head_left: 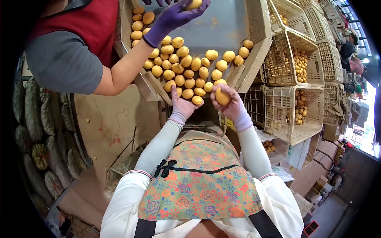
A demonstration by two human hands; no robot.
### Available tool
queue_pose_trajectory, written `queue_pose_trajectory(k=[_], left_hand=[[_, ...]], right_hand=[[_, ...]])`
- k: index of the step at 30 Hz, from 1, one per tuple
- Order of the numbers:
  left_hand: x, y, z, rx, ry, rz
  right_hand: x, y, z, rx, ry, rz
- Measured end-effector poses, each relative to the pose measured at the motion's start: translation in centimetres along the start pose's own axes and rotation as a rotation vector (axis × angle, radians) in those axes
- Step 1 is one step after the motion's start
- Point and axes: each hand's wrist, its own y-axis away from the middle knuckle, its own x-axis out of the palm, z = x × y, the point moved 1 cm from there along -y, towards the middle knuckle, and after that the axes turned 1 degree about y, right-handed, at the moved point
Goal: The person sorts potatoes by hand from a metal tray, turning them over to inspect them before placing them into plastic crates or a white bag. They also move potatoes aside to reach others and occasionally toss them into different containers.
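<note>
My right hand (234,106), in a pale glove, is closed around a large yellow fruit (222,96) at the near edge of the sorting table (218,23). My left hand (183,108), also gloved, is palm up at the same edge, its fingers curled under a smaller yellow fruit (197,100); the thumb points up beside the pile. Just beyond both hands lie many loose yellow fruits (186,60), round to oval. One rough, brownish fruit (238,60) sits at the right side.
Across to the left, a co-worker's purple-gloved hand (170,20) holds a fruit above the table. Wooden boards (254,59) edge the table. Plastic crates (293,111), some with yellow fruit, stack on the right. Filled sacks (43,115) lie at the left.
</note>
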Motion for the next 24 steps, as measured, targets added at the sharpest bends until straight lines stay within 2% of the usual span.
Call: queue_pose_trajectory(k=[1, 4, 6, 8, 9, 10, 12, 13, 14, 16, 17, 18, 19, 20, 21, 22, 23, 24], left_hand=[[-0.1, 0.3, -0.2, -0.002, 0.014, -0.106], [-0.2, 0.5, 0.2, 0.041, -0.048, -0.122], [-1.1, 0.5, 0.3, 0.035, -0.017, -0.154], [-4.1, -0.9, 0.8, -0.048, -0.187, -0.096], [-9.0, -3.4, 1.4, -0.065, -0.113, -0.099], [-6.8, -2.3, 0.8, -0.068, -0.117, -0.095], [-1.6, 0.1, -0.6, -0.123, 0.153, 0.071], [-0.2, 1.1, -0.7, -0.156, 0.189, 0.046], [-2.2, -0.2, 1.4, 0.26, 0.157, 0.122], [1.2, 1.7, -0.4, 0.012, 0.034, -0.15], [1.0, 1.4, -0.4, 0.012, 0.039, -0.152], [0.4, 0.8, -0.4, -0.031, 0.047, -0.185], [-0.3, 0.2, -0.4, -0.072, 0.056, -0.218], [-0.8, -0.3, -0.3, -0.066, 0.064, -0.218], [-1.3, -0.8, 0.0, -0.059, -0.028, -0.186], [-1.1, -0.9, 0.2, -0.055, -0.125, -0.155], [-0.8, -1.0, 0.9, 0.037, -0.273, -0.244], [-1.3, -1.3, 0.9, 0.037, -0.273, -0.244]], right_hand=[[-0.5, 0.9, -0.8, 0.052, -0.001, -0.044], [-0.3, 3.2, -4.2, 0.185, 0.029, -0.29], [-0.6, 3.0, -5.5, 0.229, 0.199, -0.284], [1.4, 2.7, -4.7, 0.238, 0.17, -0.224], [1.9, 2.1, -4.3, 0.217, 0.062, -0.133], [2.2, 1.4, -3.8, 0.188, -0.041, -0.04], [1.3, 0.6, -3.5, 0.174, 0.034, -0.038], [1.5, 1.1, -3.0, 0.164, 0.025, 0.018], [1.7, 1.8, -2.6, 0.158, 0.014, 0.072], [1.2, 5.1, -1.0, 0.144, 0.139, 0.04], [-0.4, 7.0, -0.1, 0.118, 0.225, 0.086], [-3.3, 9.4, 1.2, 0.135, 0.474, 0.142], [-3.6, 12.6, 3.1, 0.257, 0.931, 0.04], [-7.5, 15.4, 4.0, 0.546, 1.148, 0.053], [-9.9, 18.4, 3.8, 0.869, 1.364, -0.255], [-7.1, 19.3, 4.0, 0.91, 1.614, -0.439], [-5.9, 19.2, 3.7, 0.818, 1.719, -0.462], [-4.8, 18.9, 3.4, 0.721, 1.822, -0.485]])
